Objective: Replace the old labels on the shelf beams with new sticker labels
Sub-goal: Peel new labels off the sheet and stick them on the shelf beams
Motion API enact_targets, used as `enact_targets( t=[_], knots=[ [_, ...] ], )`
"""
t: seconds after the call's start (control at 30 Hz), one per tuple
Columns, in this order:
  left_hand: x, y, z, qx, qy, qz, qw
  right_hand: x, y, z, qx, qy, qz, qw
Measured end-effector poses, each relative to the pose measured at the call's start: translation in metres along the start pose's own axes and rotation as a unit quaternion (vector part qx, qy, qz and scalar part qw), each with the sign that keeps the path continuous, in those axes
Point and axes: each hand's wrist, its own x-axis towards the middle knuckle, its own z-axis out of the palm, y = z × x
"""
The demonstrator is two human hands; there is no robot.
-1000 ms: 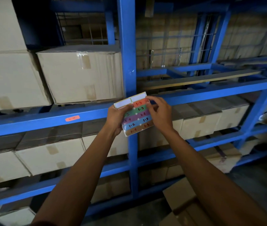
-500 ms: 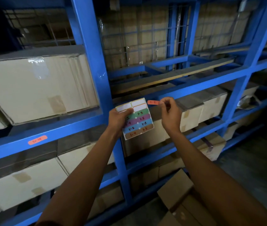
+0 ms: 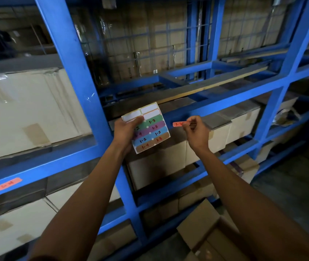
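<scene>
My left hand (image 3: 125, 131) grips a sticker sheet (image 3: 152, 129) with green, purple, blue and brown numbered labels and blank white slots at its top. My right hand (image 3: 196, 131) pinches a peeled orange-red label (image 3: 179, 124) by one end, just right of the sheet. That label hangs in front of the blue shelf beam (image 3: 225, 99) right of the upright post (image 3: 78, 76); whether it touches the beam I cannot tell. An orange-red label (image 3: 8, 184) is stuck on the beam at the lower left.
Taped cardboard boxes (image 3: 27, 110) fill the shelves at left and below the beam (image 3: 234, 125). Wire mesh (image 3: 149, 40) backs the upper bay. An open carton (image 3: 210, 234) lies on the floor at the bottom right.
My right hand has peeled the orange-red label off the sheet and carried it right. The view has swung right, so the post and left boxes sit further left.
</scene>
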Motion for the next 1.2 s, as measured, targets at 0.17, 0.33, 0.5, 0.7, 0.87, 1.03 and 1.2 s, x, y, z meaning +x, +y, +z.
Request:
enact_targets(
  t=[0.17, 0.33, 0.5, 0.7, 0.87, 1.03, 1.2],
  knots=[
    [0.012, -0.007, 0.008, -0.013, 0.019, 0.0, 1.0, 0.021, 0.024, 0.005, -0.006, -0.021, 0.003, 1.0],
    [0.016, -0.014, 0.012, 0.001, 0.047, 0.024, 0.999, 0.034, 0.038, 0.008, 0.032, -0.042, 0.004, 0.999],
    [0.012, -0.017, 0.017, -0.012, 0.045, 0.035, 0.998, 0.036, 0.046, 0.01, 0.051, -0.024, -0.003, 0.998],
    [-0.004, -0.024, 0.028, -0.006, 0.024, -0.001, 1.0, 0.04, 0.046, 0.012, 0.038, -0.015, -0.006, 0.999],
    [-0.008, -0.022, 0.029, -0.001, 0.043, 0.0, 0.999, 0.038, 0.043, 0.017, 0.039, 0.007, 0.006, 0.999],
    [-0.009, -0.02, 0.03, -0.006, 0.048, 0.0, 0.999, 0.036, 0.042, 0.02, 0.043, 0.018, 0.013, 0.999],
    [-0.012, -0.021, 0.031, -0.003, 0.047, -0.004, 0.999, 0.038, 0.043, 0.021, 0.046, 0.015, 0.0, 0.999]
  ],
)
